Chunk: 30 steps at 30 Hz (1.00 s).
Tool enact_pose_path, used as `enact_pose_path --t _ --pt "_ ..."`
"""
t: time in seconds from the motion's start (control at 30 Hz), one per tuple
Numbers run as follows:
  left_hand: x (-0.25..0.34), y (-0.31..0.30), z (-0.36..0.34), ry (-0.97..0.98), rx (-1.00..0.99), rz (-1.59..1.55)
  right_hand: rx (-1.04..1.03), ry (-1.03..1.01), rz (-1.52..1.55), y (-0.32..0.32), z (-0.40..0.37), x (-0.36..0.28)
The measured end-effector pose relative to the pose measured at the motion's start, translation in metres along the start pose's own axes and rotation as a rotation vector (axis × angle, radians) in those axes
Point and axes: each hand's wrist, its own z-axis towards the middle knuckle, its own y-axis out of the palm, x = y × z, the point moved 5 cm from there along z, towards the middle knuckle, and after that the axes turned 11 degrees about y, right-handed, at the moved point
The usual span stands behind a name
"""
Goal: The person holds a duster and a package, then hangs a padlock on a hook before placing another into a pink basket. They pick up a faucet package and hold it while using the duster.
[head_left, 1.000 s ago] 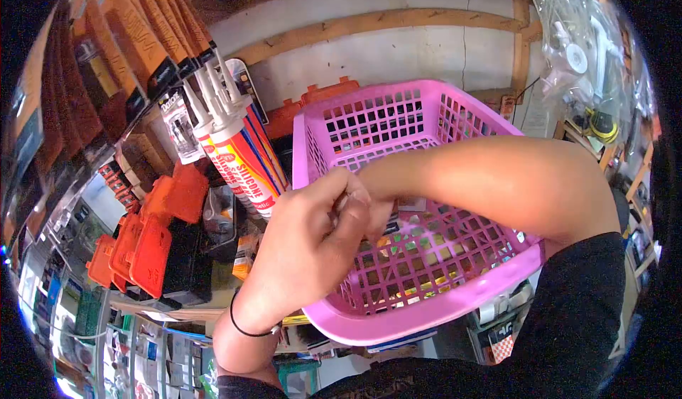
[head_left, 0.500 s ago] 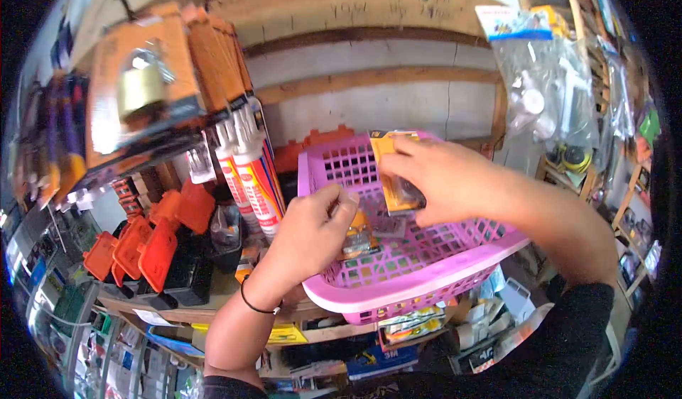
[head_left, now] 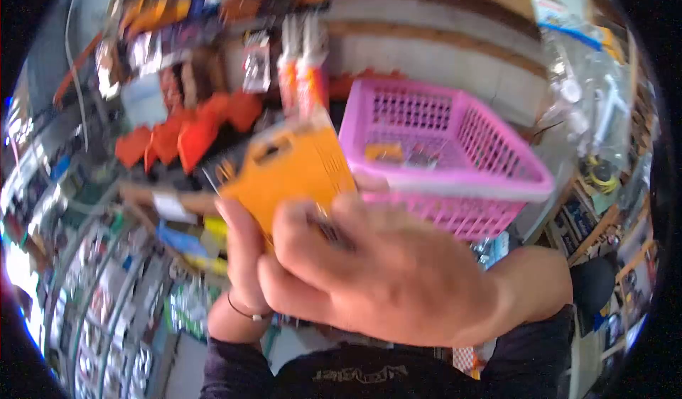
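In front of my chest I hold a yellow carded package (head_left: 302,168) with a hang hole near its top edge. My right hand (head_left: 405,271) is closed over the lower part of the card, its fingers curled in front. From behind and below, my left hand (head_left: 245,257) grips the same card, with one digit showing along its left edge. Something dark shows between the right fingers, too blurred to name. Beyond the hands stands a pink plastic basket (head_left: 455,182), with a small yellow package (head_left: 383,152) and a clear packet lying in it.
Orange-lidded bins (head_left: 195,140) stand left of the basket, with white-and-red sealant tubes (head_left: 310,79) behind the card. Clear bags with white fittings (head_left: 611,108) hang at the right. Packed shelves (head_left: 99,292) line the lower left.
My right hand has brought the yellow package out of the basket and close to my chest. My left hand has come from the basket to the card. The view has shifted left and down.
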Motion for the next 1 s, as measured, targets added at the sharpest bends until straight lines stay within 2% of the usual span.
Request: enact_pose_path --t 0.1,0.13,0.2,0.23,0.3,0.33,0.37,0.43,0.5,0.57,0.67,0.73,0.77,0.8,0.83,0.87,0.9,0.97,1.0 --pt "-0.003 -0.041 -0.05 0.065 0.551 0.025 -0.101 0.03 0.194 0.022 -0.021 -0.029" --pt "-0.013 -0.053 -0.074 0.124 0.638 -0.232 -0.127 0.02 0.332 0.037 -0.036 -0.041" --pt "-0.033 -0.073 -0.119 0.019 0.711 -0.32 -0.214 0.067 0.644 0.064 -0.07 -0.056" --pt "-0.05 -0.093 -0.149 0.028 0.73 -0.372 -0.278 0.124 0.827 0.078 -0.093 -0.059" --pt "-0.082 -0.129 -0.217 -0.093 0.571 -0.278 -0.335 0.397 0.962 0.117 -0.151 -0.06" --pt "-0.094 -0.14 -0.254 -0.132 0.769 -0.313 -0.366 0.575 0.967 0.141 -0.187 -0.063" --pt "-0.103 -0.146 -0.294 -0.161 0.966 -0.349 -0.604 0.853 1.002 0.168 -0.227 -0.071" --pt "-0.107 -0.149 -0.374 -0.296 0.994 -0.413 -0.687 1.05 1.055 0.224 -0.305 -0.096" --pt "-0.09 -0.134 -0.408 -0.324 1.131 -0.363 -0.788 1.047 0.797 0.263 -0.348 -0.107" --pt "-0.075 -0.135 -0.43 -0.294 1.125 -0.392 -0.646 1.077 0.52 0.288 -0.362 -0.098" --pt "-0.064 -0.141 -0.434 -0.176 1.165 -0.475 -0.761 1.084 0.213 0.344 -0.418 -0.079" --pt "-0.052 -0.151 -0.434 -0.155 1.176 -0.483 -1.106 1.137 0.087 0.38 -0.48 -0.084" --pt "-0.042 -0.156 -0.432 -0.11 1.184 -0.463 -1.132 1.193 0.077 0.375 -0.474 -0.084" --pt "-0.036 -0.159 -0.427 -0.128 1.157 -0.438 -1.224 1.136 0.036 0.371 -0.465 -0.081" --pt "-0.032 -0.161 -0.425 -0.153 1.131 -0.417 -1.12 1.064 0.015 0.377 -0.474 -0.084" --pt "-0.028 -0.172 -0.429 -0.148 1.08 -0.366 -1.254 1.022 0.027 0.363 -0.457 -0.087" --pt "-0.02 -0.18 -0.432 -0.141 1.093 -0.346 -1.304 1.038 0.078 0.351 -0.437 -0.093" --pt "-0.003 -0.203 -0.431 -0.129 1.141 -0.306 -1.199 1.058 0.387 0.317 -0.388 -0.119" --pt "0.003 -0.221 -0.436 -0.092 1.132 -0.315 -0.947 1.004 0.507 0.318 -0.403 -0.136"
